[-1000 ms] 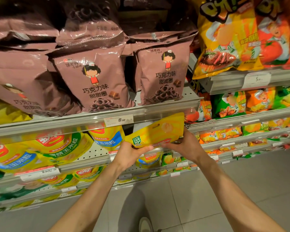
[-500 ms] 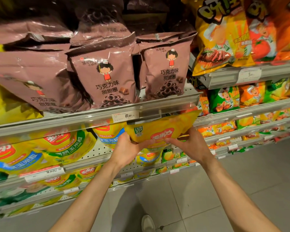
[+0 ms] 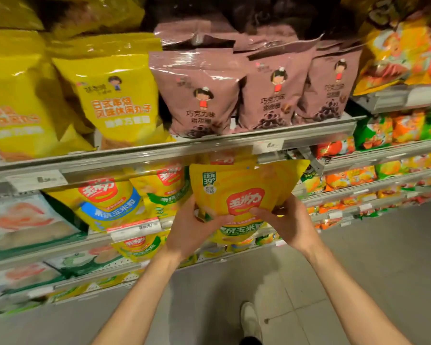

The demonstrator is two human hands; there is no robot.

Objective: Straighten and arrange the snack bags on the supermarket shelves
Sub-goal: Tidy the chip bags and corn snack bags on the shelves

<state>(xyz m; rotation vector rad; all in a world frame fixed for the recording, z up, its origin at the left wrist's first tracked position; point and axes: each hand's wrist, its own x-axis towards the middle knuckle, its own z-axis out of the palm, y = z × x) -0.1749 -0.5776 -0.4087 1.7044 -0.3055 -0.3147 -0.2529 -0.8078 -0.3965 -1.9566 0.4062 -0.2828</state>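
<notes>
You hold a yellow corn-snack bag [image 3: 244,195] upright, left hand [image 3: 194,227] and right hand [image 3: 288,226] each gripping its lower corners; it is not yet set back beside the shelf's [image 3: 135,229] matching bags.

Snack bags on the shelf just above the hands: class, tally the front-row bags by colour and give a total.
Yellow bags: 2
Mauve-brown bags: 3
Total: 5
Bags stacked behind are not counted, nor is the held corn bag.

"39°" on held yellow bag [image 3: 244,192]; other print perhaps too blurred.
</notes>
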